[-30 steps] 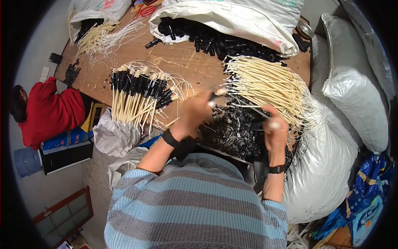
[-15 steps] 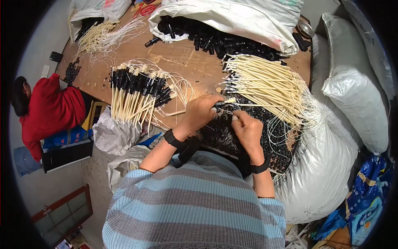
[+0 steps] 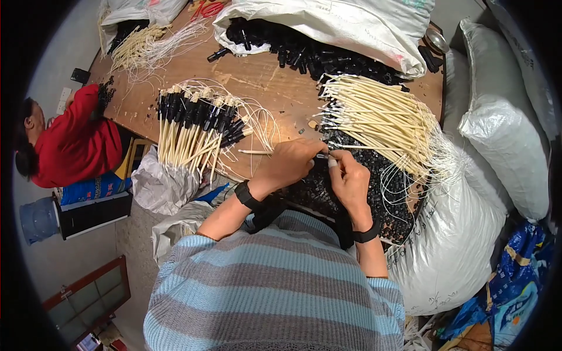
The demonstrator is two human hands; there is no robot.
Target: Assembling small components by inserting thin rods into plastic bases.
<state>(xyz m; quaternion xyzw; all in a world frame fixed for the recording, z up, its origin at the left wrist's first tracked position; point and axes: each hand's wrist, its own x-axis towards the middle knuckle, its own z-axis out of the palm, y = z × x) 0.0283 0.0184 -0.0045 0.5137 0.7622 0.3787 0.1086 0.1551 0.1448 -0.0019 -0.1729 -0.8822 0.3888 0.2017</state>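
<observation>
Left hand (image 3: 288, 165) and right hand (image 3: 351, 180) pinch a small part (image 3: 321, 155) between their fingertips, above black bits (image 3: 389, 205) beside cream sticks (image 3: 380, 117)

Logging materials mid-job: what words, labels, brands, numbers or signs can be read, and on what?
Wording isn't copied out here, only placed:
Full white sack, lower right: dark letters and handwriting.
Blue packaging, lower right: pale print, partly creased.
Blue bag, left: pale characters, too small.
Open white sack, tabletop: green and pink print, too faint.
</observation>
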